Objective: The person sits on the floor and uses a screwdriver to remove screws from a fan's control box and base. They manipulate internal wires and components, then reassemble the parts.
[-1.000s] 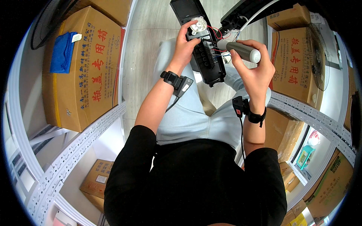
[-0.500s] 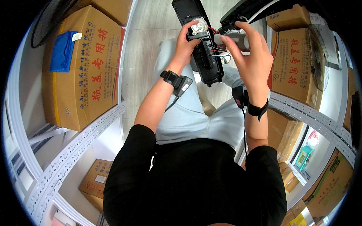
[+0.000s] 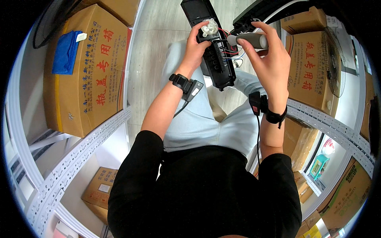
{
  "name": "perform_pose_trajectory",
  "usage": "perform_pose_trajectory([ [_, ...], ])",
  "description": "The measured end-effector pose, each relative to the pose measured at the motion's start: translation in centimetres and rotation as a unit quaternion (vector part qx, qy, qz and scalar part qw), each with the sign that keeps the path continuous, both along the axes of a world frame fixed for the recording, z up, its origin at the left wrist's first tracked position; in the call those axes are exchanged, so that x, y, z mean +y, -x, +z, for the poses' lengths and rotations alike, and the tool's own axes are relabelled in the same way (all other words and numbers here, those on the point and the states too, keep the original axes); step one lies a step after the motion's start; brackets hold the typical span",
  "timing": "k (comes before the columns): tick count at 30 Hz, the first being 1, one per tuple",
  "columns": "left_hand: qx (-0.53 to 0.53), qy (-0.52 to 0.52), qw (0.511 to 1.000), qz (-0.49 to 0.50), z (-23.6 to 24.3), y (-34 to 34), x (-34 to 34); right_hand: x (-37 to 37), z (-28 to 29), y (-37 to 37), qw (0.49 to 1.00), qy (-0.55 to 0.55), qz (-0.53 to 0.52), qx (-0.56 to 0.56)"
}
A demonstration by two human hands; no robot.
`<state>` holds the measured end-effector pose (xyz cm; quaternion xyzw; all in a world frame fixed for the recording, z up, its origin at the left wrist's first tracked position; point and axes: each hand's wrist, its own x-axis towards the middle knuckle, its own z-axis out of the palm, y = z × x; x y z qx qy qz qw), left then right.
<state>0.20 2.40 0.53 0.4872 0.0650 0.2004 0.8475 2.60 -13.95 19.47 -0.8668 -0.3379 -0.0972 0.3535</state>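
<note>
A long black plastic housing (image 3: 222, 73) lies tilted above my knees, its inner side with ribs and wires facing up. My left hand (image 3: 193, 47) grips its left edge, the index fingertip against a clear round plastic part (image 3: 210, 27) and the thumb just below it. Red, white and blue wires (image 3: 232, 52) run out from the housing's right side. In my right hand (image 3: 270, 59) is a screwdriver (image 3: 254, 40) with a grey handle, held between thumb and fingers. Its dark shaft points left at the housing, just below the round part; the exact tip contact cannot be made out.
Another black part (image 3: 248, 23) with a white cable stands beyond my right hand. Shelves flank me, with a large carton (image 3: 89, 75) and blue cloth (image 3: 66, 53) at left, and a carton (image 3: 307, 67) and wire-guarded fan (image 3: 335, 61) at right. Cables hang from both wrist straps.
My right hand has shifted slightly right, and the screwdriver now lies more sideways, with more of its handle and shaft showing. My left hand and the housing stay in place.
</note>
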Motion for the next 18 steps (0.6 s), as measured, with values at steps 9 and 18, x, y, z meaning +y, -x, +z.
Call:
perform_pose_trajectory([
  [9,-0.006,0.014,1.0,0.0,-0.5,-0.1,0.0,-0.2,-0.2,-0.1,1.0,0.001,-0.008,0.007],
  [18,-0.002,-0.013,1.0,0.016,-0.8,-0.2,0.1,-0.4,-0.2,-0.3,0.999,0.035,-0.027,0.012],
])
